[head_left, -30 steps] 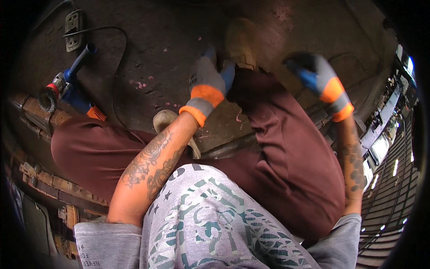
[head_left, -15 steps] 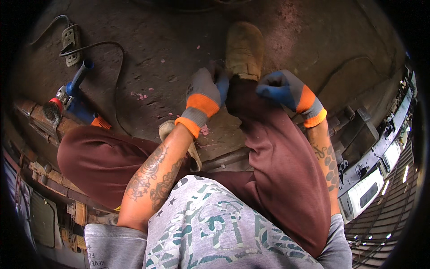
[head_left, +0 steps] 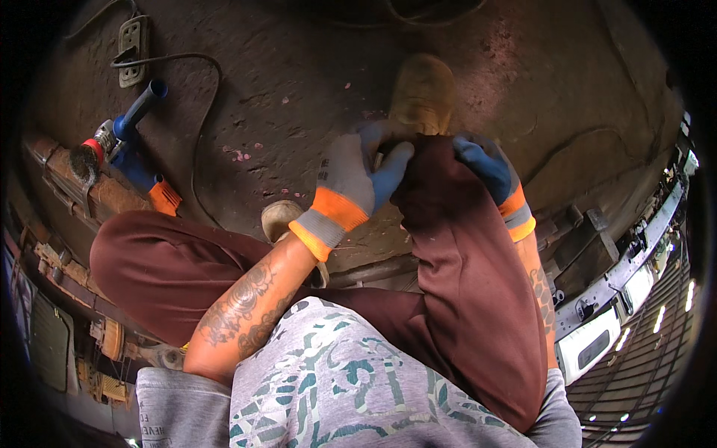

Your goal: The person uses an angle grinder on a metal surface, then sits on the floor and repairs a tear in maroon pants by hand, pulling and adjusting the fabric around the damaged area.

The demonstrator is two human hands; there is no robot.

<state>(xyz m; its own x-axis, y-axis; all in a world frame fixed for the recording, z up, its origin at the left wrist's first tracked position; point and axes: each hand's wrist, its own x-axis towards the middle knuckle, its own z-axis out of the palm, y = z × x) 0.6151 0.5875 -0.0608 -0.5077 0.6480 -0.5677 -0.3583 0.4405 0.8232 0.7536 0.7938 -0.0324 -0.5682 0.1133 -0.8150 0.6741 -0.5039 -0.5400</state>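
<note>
My left hand (head_left: pixel 354 173), in a grey and blue work glove with an orange cuff, grips the left side of the trouser leg (head_left: pixel 463 239) near its hem. The thumb and fingers are bent round the maroon cloth; their tips are partly hidden. On the other side of the same hem, my right hand (head_left: pixel 489 168), gloved alike, has its fingers curled against the cloth. Just beyond the hem is the tan boot (head_left: pixel 424 93) on my right foot. My left leg is folded, and its shoe (head_left: pixel 282 218) shows beside my left wrist.
An angle grinder (head_left: pixel 131 153) with a wire brush and blue side handle lies at left by a rusty metal part (head_left: pixel 112 198). Its black cable runs across the floor near a power strip (head_left: pixel 134 48). Metal parts (head_left: pixel 590 239) and white panels stand at right.
Both hands have come closer in on the trouser hem, the left moving right and the right turning inward. The view has shifted slightly, so the boot appears lower.
</note>
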